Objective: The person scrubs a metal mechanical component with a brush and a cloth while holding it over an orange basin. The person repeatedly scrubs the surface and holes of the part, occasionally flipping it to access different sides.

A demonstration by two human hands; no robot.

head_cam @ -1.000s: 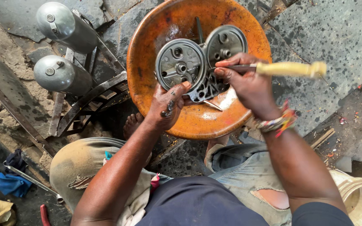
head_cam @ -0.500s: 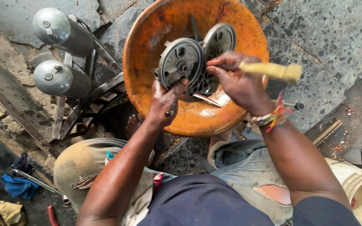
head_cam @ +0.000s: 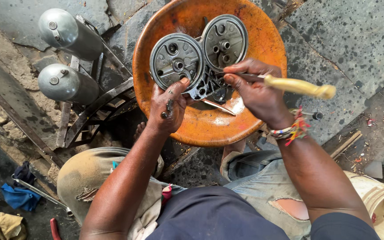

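Over the orange basin (head_cam: 201, 129), my left hand (head_cam: 169, 104) fingers clamp the twin-disc metal casting (head_cam: 198, 58); right hand (head_cam: 254, 91) pinches the yellow-handled tool (head_cam: 298, 86); I'd brace firmly, working gently.

Outdoor repair workshop — oily ground (head_cam: 352, 40), metal cylinders (head_cam: 70, 33).

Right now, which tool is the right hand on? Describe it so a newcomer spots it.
Find the round orange basin at top centre. Over its right rim, the right hand grips a screwdriver. Its pale yellow handle sets it apart from the grey twin-disc metal casting beside it.
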